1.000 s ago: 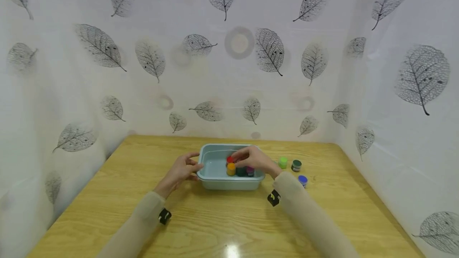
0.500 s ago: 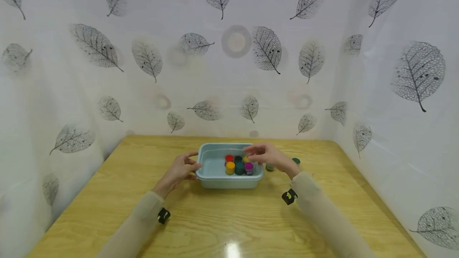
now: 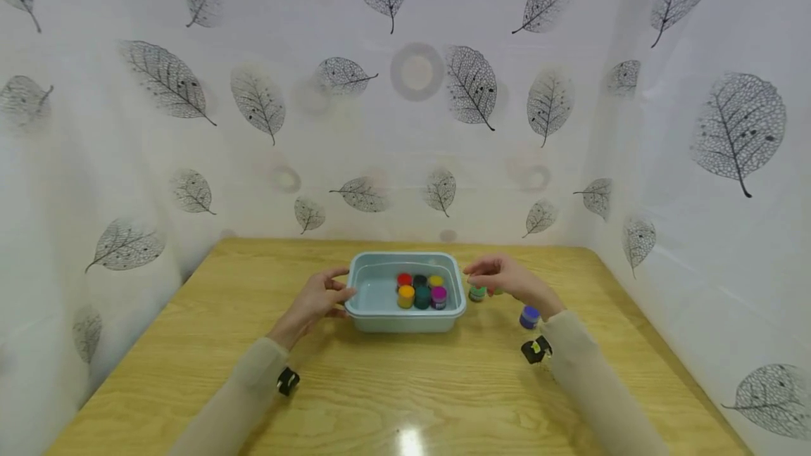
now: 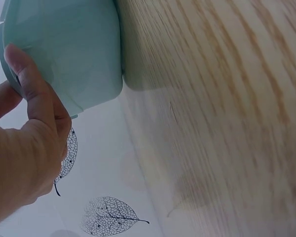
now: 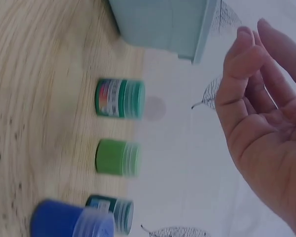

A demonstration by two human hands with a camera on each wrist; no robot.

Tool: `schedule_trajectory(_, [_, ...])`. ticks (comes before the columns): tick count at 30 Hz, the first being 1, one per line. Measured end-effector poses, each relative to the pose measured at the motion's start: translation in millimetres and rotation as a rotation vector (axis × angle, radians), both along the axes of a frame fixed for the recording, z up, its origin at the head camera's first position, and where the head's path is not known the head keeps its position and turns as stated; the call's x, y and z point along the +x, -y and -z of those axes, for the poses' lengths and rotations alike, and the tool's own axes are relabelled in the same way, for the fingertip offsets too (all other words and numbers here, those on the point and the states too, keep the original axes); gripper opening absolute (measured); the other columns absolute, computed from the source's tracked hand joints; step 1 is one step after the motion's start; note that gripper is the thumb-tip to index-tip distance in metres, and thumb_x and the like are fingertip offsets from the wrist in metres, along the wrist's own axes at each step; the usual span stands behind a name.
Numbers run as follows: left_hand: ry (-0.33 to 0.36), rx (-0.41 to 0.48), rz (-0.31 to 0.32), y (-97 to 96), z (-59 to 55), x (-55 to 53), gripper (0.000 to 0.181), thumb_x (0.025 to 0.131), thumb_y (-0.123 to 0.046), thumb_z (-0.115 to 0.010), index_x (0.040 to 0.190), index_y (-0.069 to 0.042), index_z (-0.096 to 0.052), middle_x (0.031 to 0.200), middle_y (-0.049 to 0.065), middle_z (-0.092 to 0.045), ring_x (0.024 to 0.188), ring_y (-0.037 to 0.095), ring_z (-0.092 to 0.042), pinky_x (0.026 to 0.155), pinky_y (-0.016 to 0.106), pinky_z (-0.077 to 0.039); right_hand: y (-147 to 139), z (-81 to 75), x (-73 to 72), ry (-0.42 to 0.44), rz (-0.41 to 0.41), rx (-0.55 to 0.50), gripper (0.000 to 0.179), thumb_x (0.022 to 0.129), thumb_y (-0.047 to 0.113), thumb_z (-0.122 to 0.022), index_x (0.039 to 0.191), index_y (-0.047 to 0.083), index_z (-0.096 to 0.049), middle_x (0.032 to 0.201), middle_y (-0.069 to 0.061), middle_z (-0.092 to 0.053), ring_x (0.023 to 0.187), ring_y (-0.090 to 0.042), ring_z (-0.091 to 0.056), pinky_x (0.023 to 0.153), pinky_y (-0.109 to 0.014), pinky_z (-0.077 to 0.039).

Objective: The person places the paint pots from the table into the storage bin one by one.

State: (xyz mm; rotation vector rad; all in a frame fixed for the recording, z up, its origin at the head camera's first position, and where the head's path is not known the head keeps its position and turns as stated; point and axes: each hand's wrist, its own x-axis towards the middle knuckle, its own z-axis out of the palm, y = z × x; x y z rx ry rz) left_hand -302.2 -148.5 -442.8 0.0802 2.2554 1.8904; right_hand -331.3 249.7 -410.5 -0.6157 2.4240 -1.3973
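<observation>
I see the left hand (image 3: 315, 299) pinching the basin (image 3: 405, 324) at its left rim, probably for steadiness; the right hand (image 3: 507, 279), loosely bent, holds nothing near the green jar (image 3: 477, 295).

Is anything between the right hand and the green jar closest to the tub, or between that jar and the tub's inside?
Nothing visible stands between the right hand and that green jar. For the tub, only its right wall stands in the way, beside the jar.
</observation>
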Motion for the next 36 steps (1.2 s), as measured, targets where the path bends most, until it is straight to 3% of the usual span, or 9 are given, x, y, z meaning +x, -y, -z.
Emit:
schedule_trajectory(5, [0.000, -0.007, 0.003, -0.3, 0.8, 1.6, 0.055, 0.094, -0.005, -0.064, 0.145, -0.002, -0.043, 0.103, 0.015, -0.056, 0.089, 0.029, -0.067, 0.062, 0.034, -0.061, -22, 1.6, 5.3, 0.024, -0.029, 0.055, 0.038, 0.092, 0.024, -0.069, 0.117, -0.004, -0.065, 0.101, -0.015, -0.070, 0.066, -0.014, -0.056, 0.059, -0.025, -0.050])
schedule_trajectory(10, [0.002, -0.003, 0.003, -0.4, 2.7, 1.4, 0.055, 0.094, -0.005, -0.063, 0.145, -0.002, -0.043, 0.103, 0.016, -0.057, 0.090, 0.031, -0.068, 0.063, 0.034, -0.061, -42, 5.3, 6.4, 0.057, -0.029, 0.056, 0.040, 0.090, 0.021, -0.071, 0.117, -0.007, -0.063, 0.104, -0.015, -0.069, 0.070, -0.012, -0.057, 0.060, -0.025, -0.050])
schedule_trajectory(15, [0.010, 0.000, -0.003, -0.3, 4.1, 1.6, 0.055, 0.093, -0.004, -0.064, 0.144, -0.002, -0.043, 0.103, 0.015, -0.056, 0.089, 0.031, -0.068, 0.063, 0.035, -0.061, -57, 6.6, 7.1, 0.047, -0.027, 0.080, 0.036, 0.089, 0.019, -0.072, 0.116, -0.004, -0.065, 0.109, -0.015, -0.069, 0.085, -0.018, -0.062, 0.073, -0.034, -0.054])
schedule_trajectory(24, [0.009, 0.005, -0.002, -0.4, -0.3, 1.4, 0.055, 0.094, -0.005, -0.063, 0.145, -0.003, -0.043, 0.104, 0.015, -0.056, 0.091, 0.031, -0.067, 0.063, 0.034, -0.061, -80, 2.5, 12.2, 0.039, 0.017, 0.177, 0.039, 0.091, 0.020, -0.070, 0.120, -0.005, -0.065, 0.117, -0.023, -0.066, 0.083, -0.020, -0.061, 0.067, -0.035, -0.052])
schedule_trajectory(30, [0.013, 0.002, 0.005, 0.3, -2.1, 1.5, 0.056, 0.095, -0.006, -0.063, 0.146, -0.002, -0.041, 0.105, 0.016, -0.057, 0.091, 0.031, -0.067, 0.064, 0.034, -0.061, -93, 9.0, 13.0, 0.028, 0.006, 0.268, 0.038, 0.087, 0.016, -0.074, 0.120, -0.002, -0.067, 0.120, -0.021, -0.067, 0.095, -0.020, -0.061, 0.078, -0.034, -0.053])
schedule_trajectory(36, [0.014, 0.003, 0.006, 1.5, -0.5, 0.8, 0.056, 0.095, -0.007, -0.064, 0.146, -0.003, -0.042, 0.105, 0.015, -0.056, 0.092, 0.031, -0.068, 0.065, 0.035, -0.061, -101, 14.8, 13.9, 0.093, -0.047, 0.267, 0.046, 0.083, 0.013, -0.077, 0.124, -0.004, -0.063, 0.114, -0.018, -0.066, 0.097, -0.027, -0.059, 0.079, -0.034, -0.052])
